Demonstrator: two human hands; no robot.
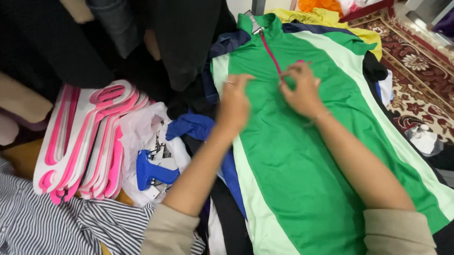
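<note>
Two bare hands work at the chest of a green zip-neck top (pixel 301 180) that lies spread face up over a heap of dark and blue clothes (pixel 206 128). The top has pale mint side panels and a pink zipper (pixel 270 53) running down from its collar. Her right hand (pixel 302 91) has its fingertips pinched together at the lower end of that zipper, so its grip is closed on the zipper and the fabric just around it. The left hand (pixel 234 104), with a ring on one finger, rests on the green cloth just beside the zipper, fingers curled in; it is blurred and I cannot tell whether its grip is closed on the fabric or only pressing it. Both forearms come out of beige sleeves (pixel 168 237) pushed up to the elbow. To the left lies a stack of pink and white hangers (pixel 85 144), with a blue tagging gun (pixel 152 171) just beside it on a white plastic bag (pixel 145 131). A striped shirt (pixel 43 232) is crumpled at the lower left. A yellow garment (pixel 329 18) peeks out beneath the top's shoulder, and a red patterned carpet (pixel 429 83) covers the floor on the right.
</note>
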